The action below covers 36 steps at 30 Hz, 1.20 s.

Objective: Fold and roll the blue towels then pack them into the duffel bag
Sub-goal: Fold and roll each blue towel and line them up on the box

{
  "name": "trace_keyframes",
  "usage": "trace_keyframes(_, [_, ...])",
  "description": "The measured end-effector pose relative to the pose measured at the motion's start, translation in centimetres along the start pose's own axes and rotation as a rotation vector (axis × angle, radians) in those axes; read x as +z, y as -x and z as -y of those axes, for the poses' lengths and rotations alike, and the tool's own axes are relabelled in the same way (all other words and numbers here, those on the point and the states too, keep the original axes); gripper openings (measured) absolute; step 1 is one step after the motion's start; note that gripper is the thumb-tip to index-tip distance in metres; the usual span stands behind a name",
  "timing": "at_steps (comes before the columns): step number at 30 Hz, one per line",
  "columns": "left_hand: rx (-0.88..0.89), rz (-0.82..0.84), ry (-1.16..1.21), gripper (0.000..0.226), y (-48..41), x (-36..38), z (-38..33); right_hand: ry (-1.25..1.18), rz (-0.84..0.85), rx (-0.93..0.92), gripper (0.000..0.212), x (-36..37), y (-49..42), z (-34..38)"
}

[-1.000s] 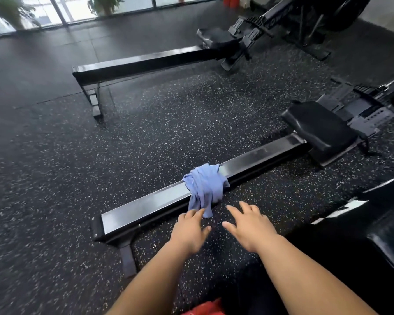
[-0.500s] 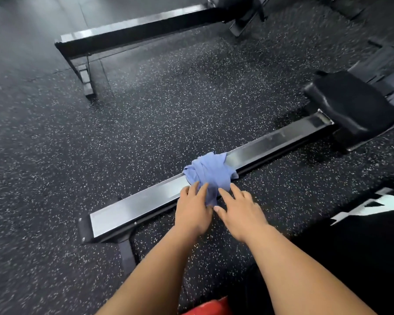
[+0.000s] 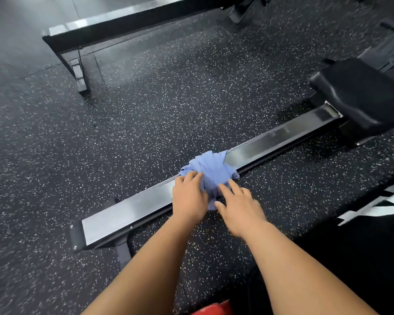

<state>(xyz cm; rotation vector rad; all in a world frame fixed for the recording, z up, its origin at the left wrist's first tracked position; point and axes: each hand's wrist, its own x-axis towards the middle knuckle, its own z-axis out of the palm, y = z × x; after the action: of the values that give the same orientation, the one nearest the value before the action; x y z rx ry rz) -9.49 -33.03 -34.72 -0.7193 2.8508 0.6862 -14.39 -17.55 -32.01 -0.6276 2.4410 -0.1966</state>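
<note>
lying bunched across the rowing machine rail [image 3: 146,205], the blue towel [image 3: 212,169] looks soft, light and limp, best taken by its loose edges and shaken flat. left grip [image 3: 189,198] and right grip [image 3: 239,208] touch it with fingers nearly straight, pinching nothing. speckled rubber floor [image 3: 146,110] surrounds it, and a black seat [image 3: 359,96] sits further along the rail.

Blue towel [image 3: 212,169]: near end hidden under left hand [image 3: 188,198] and right hand [image 3: 239,208].
Black seat [image 3: 359,96]: cut off by right edge.
Far rail [image 3: 127,26]: cut off by top edge.
Red object [image 3: 214,309]: sliver at bottom edge; I cannot identify it.
White markings [image 3: 384,205]: cropped at right; I cannot read them.
Floor [image 3: 14,201]: blurred at left.
</note>
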Motion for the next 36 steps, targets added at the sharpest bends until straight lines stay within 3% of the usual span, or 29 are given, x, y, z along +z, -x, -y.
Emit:
trace_keyframes(15, [-0.118,-0.060,0.605,0.046,1.8,-6.0,-1.2,-0.243,-0.065,-0.104,0.062,-2.8,3.5,1.5])
trace_keyframes(21, [-0.157,-0.101,0.845,0.022,2.7,-9.1,-2.3,-0.516,-0.141,-0.017,0.060,-6.0,4.1,2.8])
trace_keyframes(30, [-0.096,-0.059,0.981,0.036,5.6,-14.1,-4.6,-0.883,-0.362,0.078,0.025,-10.9,5.8,4.2])
trace_keyframes(36, [-0.067,-0.088,0.978,0.024,7.0,-16.7,-6.6,-0.823,-0.406,-0.035,0.008,-15.4,9.8,4.5])
